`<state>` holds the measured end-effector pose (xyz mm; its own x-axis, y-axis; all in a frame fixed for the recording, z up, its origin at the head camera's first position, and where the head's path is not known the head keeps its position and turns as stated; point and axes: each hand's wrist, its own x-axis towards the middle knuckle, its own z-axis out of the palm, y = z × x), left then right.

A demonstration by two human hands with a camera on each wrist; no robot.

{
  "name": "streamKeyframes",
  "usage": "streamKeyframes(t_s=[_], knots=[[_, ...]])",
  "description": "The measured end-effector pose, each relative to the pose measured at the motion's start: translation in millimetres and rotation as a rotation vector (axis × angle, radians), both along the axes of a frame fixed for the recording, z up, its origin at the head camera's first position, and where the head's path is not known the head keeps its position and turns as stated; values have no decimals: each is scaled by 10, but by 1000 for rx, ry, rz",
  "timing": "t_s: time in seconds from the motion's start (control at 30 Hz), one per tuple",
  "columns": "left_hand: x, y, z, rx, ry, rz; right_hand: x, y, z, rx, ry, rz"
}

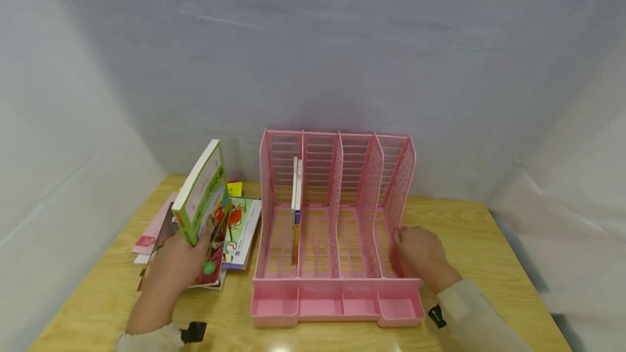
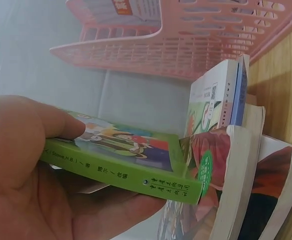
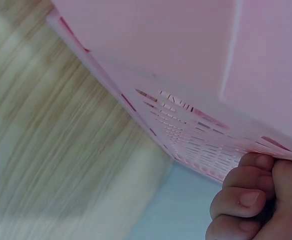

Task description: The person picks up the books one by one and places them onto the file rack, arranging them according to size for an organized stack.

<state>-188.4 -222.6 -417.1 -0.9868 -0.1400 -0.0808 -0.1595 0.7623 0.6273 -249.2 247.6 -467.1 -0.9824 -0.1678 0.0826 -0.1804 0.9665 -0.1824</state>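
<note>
My left hand (image 1: 176,262) holds a thick green-spined book (image 1: 204,192) upright and tilted above a pile of books. In the left wrist view the thumb lies on its illustrated cover and the fingers run beneath the green spine (image 2: 110,172). A pink desktop file rack (image 1: 337,286) with upright dividers stands to the right of the pile. At the rack's right side, my right hand (image 1: 423,251) pinches the edge of the outer wall; the right wrist view has its curled fingers (image 3: 248,199) against the perforated side panel (image 3: 201,142). The thumb is mostly hidden there.
Thin books (image 1: 295,194) stand in the rack's leftmost slot. The pile on the left includes a book with a red crab (image 1: 236,216) and a pink sheet (image 1: 151,232). Small trays (image 1: 320,307) line the rack's front. Grey cloth (image 1: 337,69) hangs behind the wooden table (image 1: 455,216).
</note>
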Motion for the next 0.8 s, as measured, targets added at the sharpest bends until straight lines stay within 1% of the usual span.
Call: streamKeyframes(t_s=[0.13,0.17,0.23,0.3,0.37,0.47,0.57,0.67,0.73,0.8], knots=[[-27,45,2,6,21,-8,11,-12,-18,-24,32,28],[-35,49,5,2,21,-10,21,-12,-24,0,57,57],[-47,56,11,0,18,-14,47,-5,-37,81,126,137],[-57,58,16,-4,9,-17,60,-3,-46,90,140,145],[-71,48,13,-7,-2,-22,64,3,-56,99,124,139],[-88,35,-6,-16,-17,-25,53,-3,-60,6,43,38],[-105,22,-24,-24,-30,-23,55,1,-60,40,48,49],[-122,18,-34,-16,-29,-26,49,-1,-51,34,43,24],[-131,22,-42,-3,-27,-23,43,-1,-43,-10,24,-26],[-142,30,-53,13,-24,-28,45,5,-33,-28,4,-60]])
